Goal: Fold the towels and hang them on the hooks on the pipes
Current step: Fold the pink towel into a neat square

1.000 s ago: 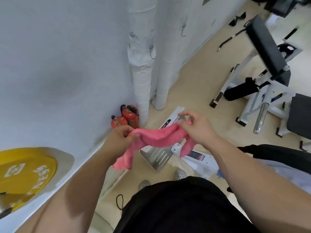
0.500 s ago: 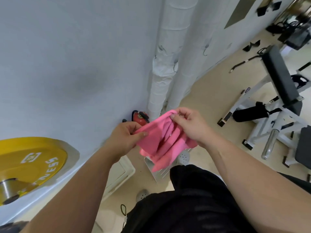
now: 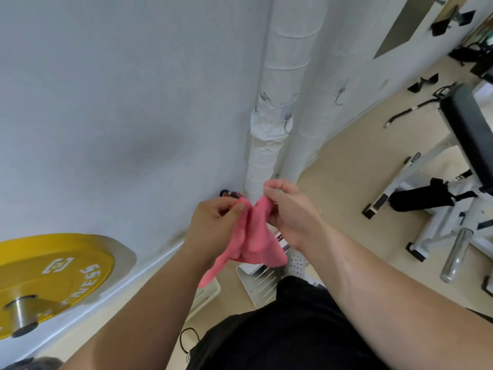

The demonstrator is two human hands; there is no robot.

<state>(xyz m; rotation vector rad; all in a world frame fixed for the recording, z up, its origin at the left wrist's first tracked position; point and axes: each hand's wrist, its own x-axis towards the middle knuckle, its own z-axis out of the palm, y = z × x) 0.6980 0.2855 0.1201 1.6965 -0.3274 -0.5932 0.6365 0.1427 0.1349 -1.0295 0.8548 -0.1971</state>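
Towel [image 3: 250, 233] hangs pinched between left hand [image 3: 213, 225] and right hand [image 3: 290, 212] fingers.

Light was soft, bright and even. A dim grey shadow smudged the wall [image 3: 106, 76] left of the pipes [image 3: 282, 76]. Wide-angle distortion bowed the pipes; below-left of them the yellow weight plate [image 3: 53, 273] looked stretched and slightly blurred.
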